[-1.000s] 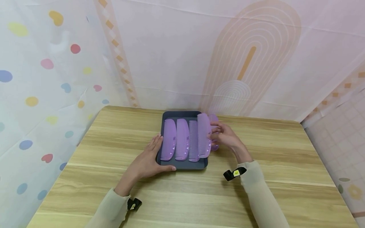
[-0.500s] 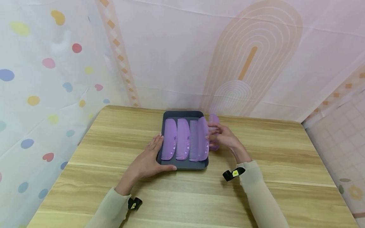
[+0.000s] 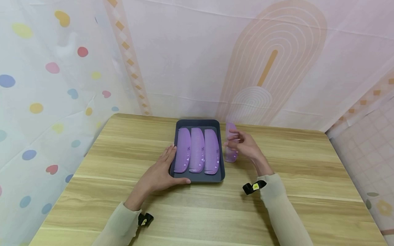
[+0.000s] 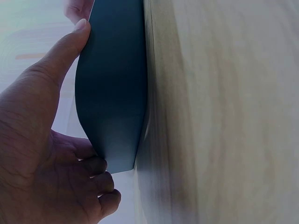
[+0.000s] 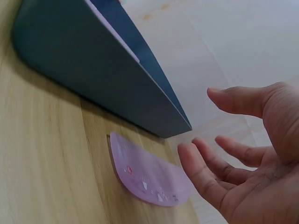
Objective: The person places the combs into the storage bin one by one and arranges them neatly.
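Observation:
Three purple combs lie side by side in a dark grey tray (image 3: 199, 178): a left comb (image 3: 183, 150), a middle comb (image 3: 197, 150) and a right comb (image 3: 212, 152). My left hand (image 3: 158, 172) rests against the tray's front left corner, its thumb along the front rim and its fingers on the left side. Another purple comb (image 5: 149, 175) lies on the table beside the tray's right wall. Over that comb hovers my right hand (image 3: 244, 147), which partly covers it in the head view. The right wrist view shows the thumb and fingers apart, with nothing between them.
The tray stands on a wood-grain table (image 3: 197, 212), near its back edge. A patterned cloth (image 3: 184, 61) hangs right behind the table, and a dotted cloth (image 3: 61, 119) hangs on the left.
My right hand has lowered a comb into the tray's right part, let go of it and moved slightly right, over the comb on the table. The left hand has stayed on the tray.

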The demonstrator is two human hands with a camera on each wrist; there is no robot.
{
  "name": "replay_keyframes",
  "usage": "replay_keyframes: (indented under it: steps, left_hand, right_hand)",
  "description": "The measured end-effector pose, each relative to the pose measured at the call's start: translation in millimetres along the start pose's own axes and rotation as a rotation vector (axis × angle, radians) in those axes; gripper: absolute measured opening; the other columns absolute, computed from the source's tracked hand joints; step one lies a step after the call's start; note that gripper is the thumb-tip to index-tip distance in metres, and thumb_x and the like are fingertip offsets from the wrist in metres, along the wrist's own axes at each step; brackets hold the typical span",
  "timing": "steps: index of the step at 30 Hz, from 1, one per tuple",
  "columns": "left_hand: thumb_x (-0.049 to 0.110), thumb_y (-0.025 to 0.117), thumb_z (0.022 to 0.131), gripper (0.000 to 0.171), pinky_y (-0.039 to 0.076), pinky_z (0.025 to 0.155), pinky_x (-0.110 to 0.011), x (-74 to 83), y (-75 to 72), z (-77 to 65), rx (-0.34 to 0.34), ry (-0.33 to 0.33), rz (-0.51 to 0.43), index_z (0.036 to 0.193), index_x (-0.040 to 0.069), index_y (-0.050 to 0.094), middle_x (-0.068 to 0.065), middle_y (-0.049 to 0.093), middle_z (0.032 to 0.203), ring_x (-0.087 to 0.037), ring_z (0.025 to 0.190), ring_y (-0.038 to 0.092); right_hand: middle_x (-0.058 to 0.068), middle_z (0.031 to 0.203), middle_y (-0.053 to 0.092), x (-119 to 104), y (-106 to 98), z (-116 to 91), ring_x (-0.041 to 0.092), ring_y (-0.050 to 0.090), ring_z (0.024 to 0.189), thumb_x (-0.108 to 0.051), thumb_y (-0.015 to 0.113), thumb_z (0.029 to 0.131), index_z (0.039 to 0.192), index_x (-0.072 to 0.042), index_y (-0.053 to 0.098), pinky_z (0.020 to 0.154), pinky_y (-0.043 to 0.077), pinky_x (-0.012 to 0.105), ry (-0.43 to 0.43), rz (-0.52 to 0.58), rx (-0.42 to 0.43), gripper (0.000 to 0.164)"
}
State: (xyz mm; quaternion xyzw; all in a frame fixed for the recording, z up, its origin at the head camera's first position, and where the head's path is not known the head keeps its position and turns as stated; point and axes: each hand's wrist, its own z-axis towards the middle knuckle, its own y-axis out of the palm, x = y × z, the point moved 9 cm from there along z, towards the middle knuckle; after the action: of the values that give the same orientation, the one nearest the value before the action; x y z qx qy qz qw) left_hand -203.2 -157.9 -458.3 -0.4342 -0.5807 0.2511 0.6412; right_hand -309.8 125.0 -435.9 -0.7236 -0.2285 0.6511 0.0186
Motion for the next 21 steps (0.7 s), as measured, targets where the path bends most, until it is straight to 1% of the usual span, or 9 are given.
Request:
replay_keyframes:
  steps: [5,9,14,17,21]
  left_hand:
    - [0.088,0.07,0.067,0.14,0.024,0.127,-0.054,-0.7,0.2,-0.2,0.001,0.001,0.004,0.166,0.008,0.011,-0.01,0.004,0.175,-0.031,0.162,0.007]
    - [0.088,0.069,0.067,0.139,0.024,0.127,-0.055,-0.9,0.0,-0.2,0.005,0.003,0.003,0.166,0.008,0.012,-0.01,0.005,0.175,-0.032,0.162,0.008]
    - [0.088,0.069,0.067,0.139,0.024,0.127,-0.055,-1.0,0.6,-0.4,0.006,0.005,0.005,0.165,0.008,0.012,-0.01,0.006,0.175,-0.032,0.162,0.009]
    - [0.088,0.069,0.067,0.139,0.024,0.127,-0.055,-0.8,0.8,-0.4,0.005,0.006,0.004,0.166,0.008,0.012,-0.01,0.005,0.175,-0.032,0.162,0.008]
    - [0.088,0.069,0.067,0.139,0.024,0.127,-0.054,-0.8,0.5,-0.4,0.006,0.006,0.005,0.166,0.008,0.012,-0.01,0.005,0.175,-0.031,0.162,0.008]
  right_hand:
    - [0.027,0.141,0.057,-4,-5,0,0.039,0.06,0.121,-0.008,0.074,0.091,0.153,-0.002,0.043,0.098,0.056,0.042,-0.044,-0.062,0.032,0.07]
    - [0.024,0.147,0.054,-4,-7,0,0.041,0.056,0.128,-0.013,0.077,0.091,0.155,-0.007,0.041,0.104,0.052,0.05,-0.06,-0.12,0.049,0.074]
    - [0.021,0.152,0.048,-3,-10,-1,0.041,0.052,0.134,-0.014,0.079,0.089,0.157,-0.014,0.039,0.109,0.048,0.055,-0.05,-0.154,0.064,0.079]
    - [0.023,0.154,0.045,-1,-11,-1,0.043,0.05,0.136,-0.013,0.079,0.089,0.158,-0.013,0.036,0.111,0.047,0.056,-0.047,-0.173,0.07,0.082]
    - [0.022,0.155,0.044,6,-13,2,0.043,0.05,0.136,-0.013,0.08,0.087,0.16,-0.014,0.032,0.11,0.048,0.056,-0.015,-0.206,0.088,0.087]
